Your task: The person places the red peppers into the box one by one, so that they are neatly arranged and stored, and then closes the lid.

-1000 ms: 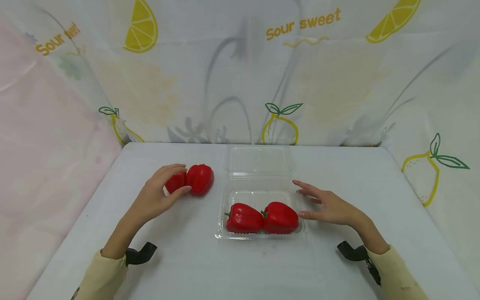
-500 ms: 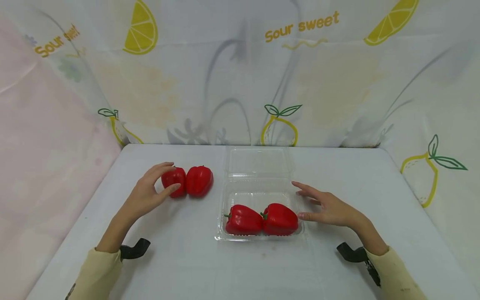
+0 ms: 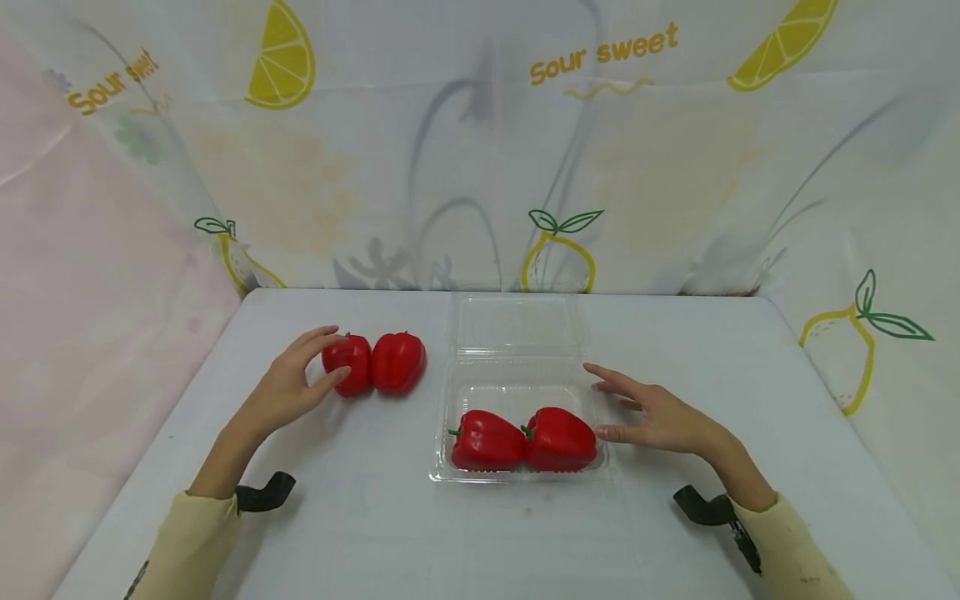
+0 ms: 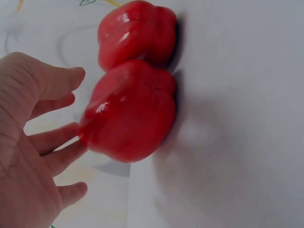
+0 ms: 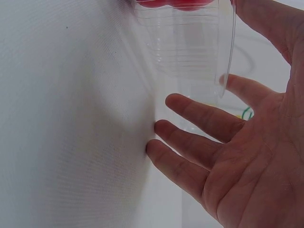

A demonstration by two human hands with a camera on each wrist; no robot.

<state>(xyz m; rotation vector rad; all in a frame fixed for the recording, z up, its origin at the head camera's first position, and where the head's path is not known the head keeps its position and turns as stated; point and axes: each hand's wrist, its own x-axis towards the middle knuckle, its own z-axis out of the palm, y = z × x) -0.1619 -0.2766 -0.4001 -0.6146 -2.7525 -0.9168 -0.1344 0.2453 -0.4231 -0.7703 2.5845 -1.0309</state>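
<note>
Two red bell peppers stand side by side at the table's left: a left pepper (image 3: 356, 365) and a right pepper (image 3: 399, 363). My left hand (image 3: 287, 385) is spread around the near side of the left pepper, thumb and fingers apart. In the left wrist view, fingertips (image 4: 76, 137) are right at that pepper's skin. A clear plastic clamshell box (image 3: 510, 477) lies with its lid folded back. Inside its front part lie two more red bell peppers (image 3: 487, 440), stems to the left. My right hand (image 3: 660, 417) has relaxed fingers, with the thumb and index fingertips right at the box's right rim.
The box's transparent lid (image 3: 519, 323) lies flat toward the back of the white table (image 3: 360, 533). Behind it hangs a lemon-printed cloth (image 3: 420, 167). Black curved mounts (image 3: 266, 493) sit at both wrists.
My left hand has drawn back to the left from the pair of peppers, uncovering more of the left one. The right hand and the box have stayed in place.
</note>
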